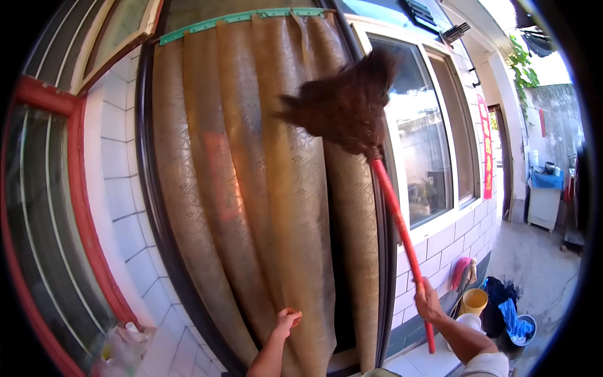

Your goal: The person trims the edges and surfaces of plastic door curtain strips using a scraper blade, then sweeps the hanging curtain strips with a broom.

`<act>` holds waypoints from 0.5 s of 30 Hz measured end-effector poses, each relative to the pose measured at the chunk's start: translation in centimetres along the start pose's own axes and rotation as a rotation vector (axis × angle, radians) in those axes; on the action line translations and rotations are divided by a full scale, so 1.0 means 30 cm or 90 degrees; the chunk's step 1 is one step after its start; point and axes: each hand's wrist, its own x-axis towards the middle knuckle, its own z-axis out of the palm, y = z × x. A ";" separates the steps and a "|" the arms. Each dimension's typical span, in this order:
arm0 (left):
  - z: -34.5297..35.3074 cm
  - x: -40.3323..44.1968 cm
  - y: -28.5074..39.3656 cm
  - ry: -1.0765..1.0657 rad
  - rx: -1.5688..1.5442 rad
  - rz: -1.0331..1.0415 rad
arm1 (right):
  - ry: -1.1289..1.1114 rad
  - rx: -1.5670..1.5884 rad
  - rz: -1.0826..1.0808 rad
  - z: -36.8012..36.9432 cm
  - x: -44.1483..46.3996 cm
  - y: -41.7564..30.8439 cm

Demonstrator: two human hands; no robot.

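Note:
My right hand (428, 300) is closed around the red handle of a broom (353, 103). The broom is raised, its dark brown bristle head uppermost, spreading left in front of the door curtain and the window edge. A brownish, patterned plastic door curtain (301, 220) hangs in long folds from a green strip (245, 19) across the doorway. Low before this curtain is my left hand (289, 318), fingers curled together; whether it grips anything cannot be made out. A dark gap shows between the curtain panels, right of my left hand.
A white-framed window (421, 138) adjoins the doorway on the right. Below it stand a yellow bucket (473, 301) and a basin with blue cloth (520, 327). A red-framed window (78, 157) and a plastic bag (125, 345) are at left. A white cabinet (544, 204) stands farther right.

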 end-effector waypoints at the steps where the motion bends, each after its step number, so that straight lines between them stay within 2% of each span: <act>1: -0.016 -0.001 -0.009 -0.015 -0.016 0.012 | 0.005 0.000 0.049 -0.008 0.005 -0.071; 2: -0.028 -0.002 -0.014 -0.012 -0.017 0.010 | 0.016 -0.001 0.094 -0.032 0.056 -0.152; 3: -0.037 -0.001 -0.010 -0.007 0.003 0.007 | 0.023 0.020 -0.008 -0.034 0.139 -0.171; 4: -0.038 0.008 0.000 -0.004 0.022 0.007 | -0.015 0.118 0.046 -0.053 0.221 -0.291; 5: -0.032 0.013 0.009 -0.009 0.024 0.016 | -0.069 0.257 0.013 -0.067 0.322 -0.359; 7: -0.034 -0.008 0.008 0.004 0.014 -0.006 | -0.093 0.224 -0.052 -0.072 0.507 -0.599; 11: -0.021 -0.040 0.017 -0.034 -0.032 0.001 | 0.079 0.052 -0.215 0.047 1.012 -0.937; 15: -0.016 -0.061 0.007 -0.013 -0.028 0.000 | 0.078 0.055 -0.190 0.122 1.184 -1.318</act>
